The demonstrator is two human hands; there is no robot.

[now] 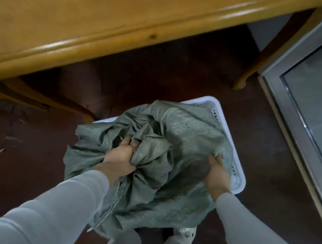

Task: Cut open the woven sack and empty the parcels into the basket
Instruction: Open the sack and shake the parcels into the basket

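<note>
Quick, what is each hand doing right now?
Left hand: closed grip on a bunched fold of the woven sack.
Right hand: on the sack's side; grip cannot be told.

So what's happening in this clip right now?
A person in grey sleeves holds a crumpled grey-green woven sack over a white slotted plastic basket on the dark floor, beside a wooden table. The left hand grips a bunch of its fabric; the right hand holds its right side. Its contents are hidden.
</note>
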